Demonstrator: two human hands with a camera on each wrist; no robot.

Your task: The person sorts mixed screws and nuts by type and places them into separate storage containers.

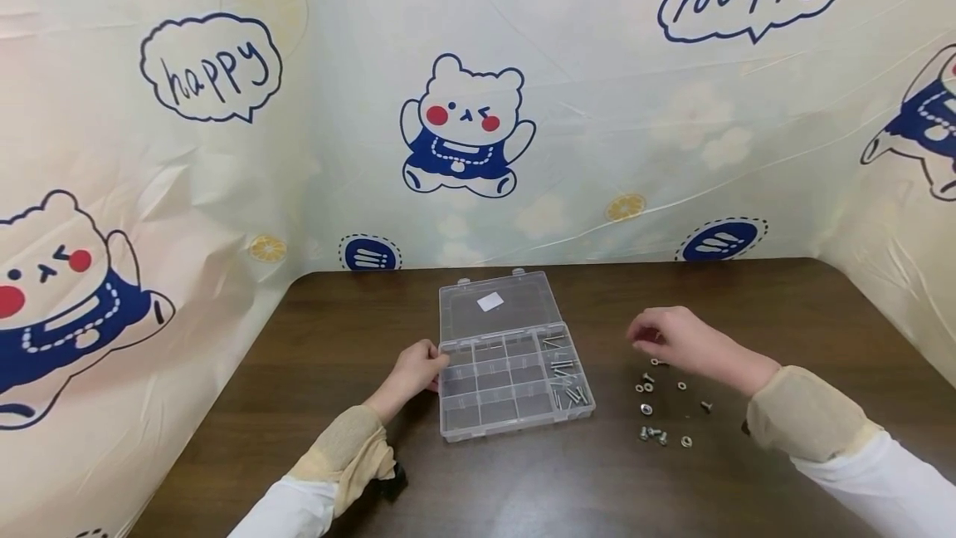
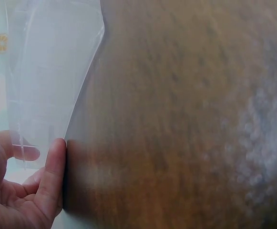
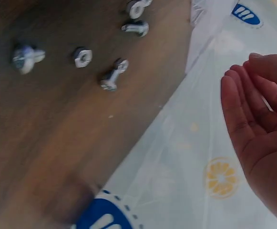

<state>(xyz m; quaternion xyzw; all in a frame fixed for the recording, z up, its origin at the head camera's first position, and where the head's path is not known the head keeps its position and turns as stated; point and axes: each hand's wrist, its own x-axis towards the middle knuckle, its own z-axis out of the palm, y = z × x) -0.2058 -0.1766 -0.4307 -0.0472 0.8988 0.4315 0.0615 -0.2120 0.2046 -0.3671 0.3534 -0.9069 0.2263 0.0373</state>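
A clear plastic compartment box (image 1: 496, 418) lies on the table with its lid (image 1: 496, 314) laid back. My left hand (image 1: 414, 368) grips the box's left side near the hinge; the left wrist view shows the left hand (image 2: 33, 191) with thumb and fingers on either side of the clear wall. Several metal pins or screws (image 1: 571, 395) fill the right column of compartments. Right of the box, my right hand (image 1: 675, 340) hovers over the table with bent fingers. In the right wrist view, no object shows between the right hand's (image 3: 262, 105) thumb and fingers.
Below the right hand lie several loose bolts (image 1: 662, 438) and nuts (image 1: 686, 442), with another screw (image 1: 706, 407) to their right. A white label (image 1: 490, 301) is on the lid. The brown table (image 1: 358, 297) meets a printed curtain (image 1: 582, 148) at its back and sides.
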